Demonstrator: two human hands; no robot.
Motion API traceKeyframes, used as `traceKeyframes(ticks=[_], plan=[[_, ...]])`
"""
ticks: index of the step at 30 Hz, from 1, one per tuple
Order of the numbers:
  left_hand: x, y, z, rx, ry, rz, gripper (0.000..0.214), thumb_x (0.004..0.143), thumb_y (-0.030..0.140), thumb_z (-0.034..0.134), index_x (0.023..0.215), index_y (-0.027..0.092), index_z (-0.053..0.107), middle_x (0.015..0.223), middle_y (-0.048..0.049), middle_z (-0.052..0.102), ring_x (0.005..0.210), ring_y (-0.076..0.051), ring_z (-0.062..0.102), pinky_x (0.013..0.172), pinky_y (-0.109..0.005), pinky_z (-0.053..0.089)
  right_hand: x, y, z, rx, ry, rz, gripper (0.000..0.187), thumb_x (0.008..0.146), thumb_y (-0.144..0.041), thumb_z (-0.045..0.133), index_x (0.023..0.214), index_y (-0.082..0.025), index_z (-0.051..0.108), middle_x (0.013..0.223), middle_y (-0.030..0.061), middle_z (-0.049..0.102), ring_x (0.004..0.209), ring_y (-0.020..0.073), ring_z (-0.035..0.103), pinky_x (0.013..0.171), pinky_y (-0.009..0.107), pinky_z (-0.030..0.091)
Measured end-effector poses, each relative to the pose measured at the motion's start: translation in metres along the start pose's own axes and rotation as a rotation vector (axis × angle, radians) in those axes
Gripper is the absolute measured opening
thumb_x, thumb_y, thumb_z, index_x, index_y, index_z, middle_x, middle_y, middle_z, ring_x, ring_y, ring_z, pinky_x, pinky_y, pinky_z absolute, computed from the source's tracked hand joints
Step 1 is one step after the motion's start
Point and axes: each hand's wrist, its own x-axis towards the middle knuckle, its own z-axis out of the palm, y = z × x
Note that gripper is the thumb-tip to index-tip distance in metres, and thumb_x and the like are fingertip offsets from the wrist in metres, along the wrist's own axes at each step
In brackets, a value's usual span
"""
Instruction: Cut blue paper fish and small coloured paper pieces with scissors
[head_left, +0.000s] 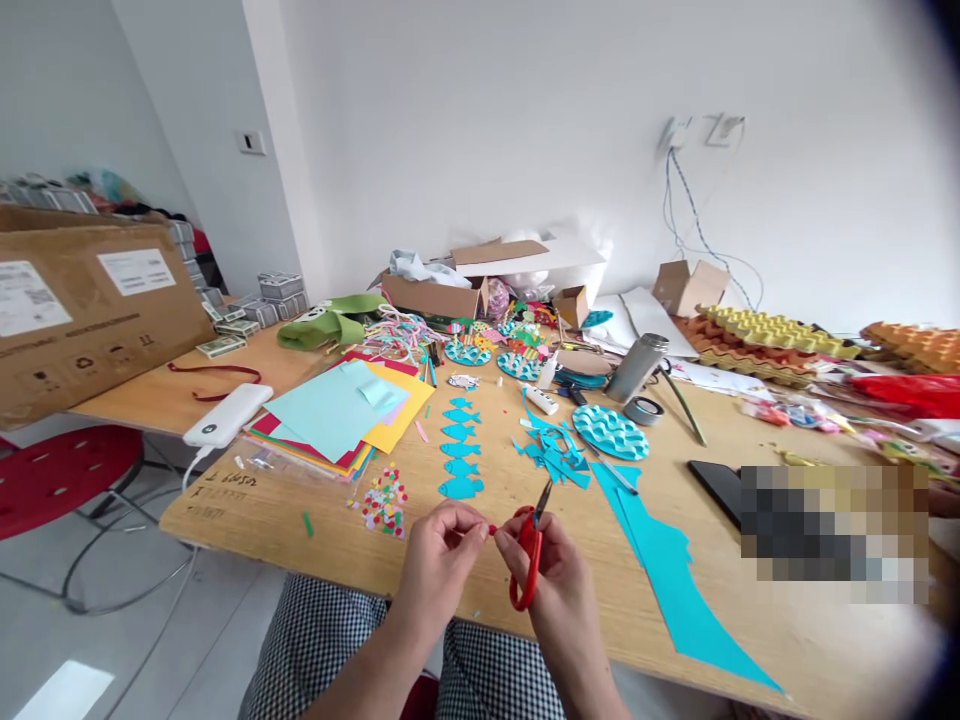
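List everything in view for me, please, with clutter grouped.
scissors: one, red-handled, front
fish shapes: several, blue, centre
scraps: many, blue, centre
offcut: one, blue, right
sheets: many, multicoloured, left
dots: many, multicoloured, left
wavy discs: several, turquoise, middle
flask: one, silver, right
phone: one, black, right
power bank: one, white, left
egg trays: several, yellow and orange, right
large carton: one, brown, left
stool: one, red, left
craft clutter: uncountable, multicoloured, back
left hand: one, bare, front
right hand: one, bare, on scissors
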Motion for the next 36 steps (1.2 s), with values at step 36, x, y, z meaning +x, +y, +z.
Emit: traceKeyframes(ticks=[36], plan=[[-0.006, 0.006, 0.025, -0.494, 0.096, -0.286, 0.019, 0.06, 0.027, 0.079, 0.068, 0.013, 0.07, 0.072, -0.0058, 0.069, 0.073, -0.016, 0.061, 0.074, -0.027, 0.047, -0.034, 0.007, -0.015, -0.261, -0.235, 0.063, 0.038, 0.088, -0.054, 0.052, 0.071, -0.022, 0.045, 0.064, -0.0024, 0.047, 0.061, 0.0156, 0.047, 0.056, 0.025, 0.038]])
